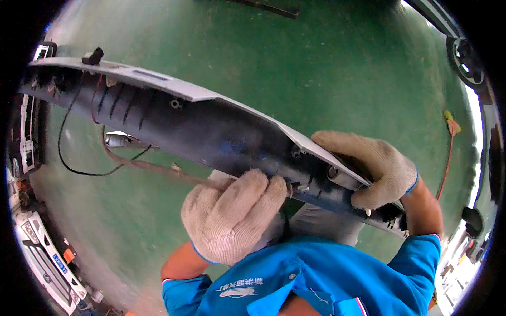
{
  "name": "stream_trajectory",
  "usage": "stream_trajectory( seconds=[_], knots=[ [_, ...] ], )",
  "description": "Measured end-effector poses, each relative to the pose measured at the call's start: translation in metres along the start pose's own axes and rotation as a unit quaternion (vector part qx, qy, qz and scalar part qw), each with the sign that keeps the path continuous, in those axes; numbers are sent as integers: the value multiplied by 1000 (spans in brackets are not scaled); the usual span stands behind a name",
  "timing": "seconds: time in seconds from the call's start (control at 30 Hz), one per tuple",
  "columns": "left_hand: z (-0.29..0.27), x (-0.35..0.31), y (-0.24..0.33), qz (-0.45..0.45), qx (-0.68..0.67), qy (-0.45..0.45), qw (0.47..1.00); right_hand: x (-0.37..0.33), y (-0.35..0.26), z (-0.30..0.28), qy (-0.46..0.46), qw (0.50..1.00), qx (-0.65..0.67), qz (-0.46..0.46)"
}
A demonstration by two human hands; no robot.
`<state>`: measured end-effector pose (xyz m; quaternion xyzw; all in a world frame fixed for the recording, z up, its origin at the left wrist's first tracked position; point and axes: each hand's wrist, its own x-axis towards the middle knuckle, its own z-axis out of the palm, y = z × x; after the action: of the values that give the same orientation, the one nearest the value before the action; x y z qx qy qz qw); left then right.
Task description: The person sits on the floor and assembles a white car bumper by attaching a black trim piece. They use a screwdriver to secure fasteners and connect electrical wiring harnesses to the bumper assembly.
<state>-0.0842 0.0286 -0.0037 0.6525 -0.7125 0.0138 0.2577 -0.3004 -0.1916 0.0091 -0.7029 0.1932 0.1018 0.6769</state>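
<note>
A long car bumper (211, 126), white along its outer face and dark inside, lies slantwise in front of me. My right hand (377, 166), in a knitted white glove, is closed over its right end, thumb inside and fingers over the white edge. Beside that thumb a round, pale cylindrical part (343, 178) sits in the bumper. My left hand (234, 216), gloved too, is closed at the near edge on a brown cable (153, 167) running off left. A small end piece (289, 189) pokes out past its fingers; its kind is unclear.
Thin black wire (87, 174) loops down from the bumper's left part. Below it is a green floor (253, 52). A white car front (47, 263) stands lower left, a car wheel (466, 63) upper right. A red-handled tool (449, 152) lies at the right.
</note>
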Motion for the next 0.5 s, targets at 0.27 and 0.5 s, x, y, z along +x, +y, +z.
stream_trajectory(
  seconds=[0.27,0.5],
  knots=[
    [-2,35,27,-118,-16,-61,991,1,1,2,3,999,-20,-41],
    [-1,48,29,-134,-47,-110,984,4,-4,9,33,996,60,57]
  ],
)
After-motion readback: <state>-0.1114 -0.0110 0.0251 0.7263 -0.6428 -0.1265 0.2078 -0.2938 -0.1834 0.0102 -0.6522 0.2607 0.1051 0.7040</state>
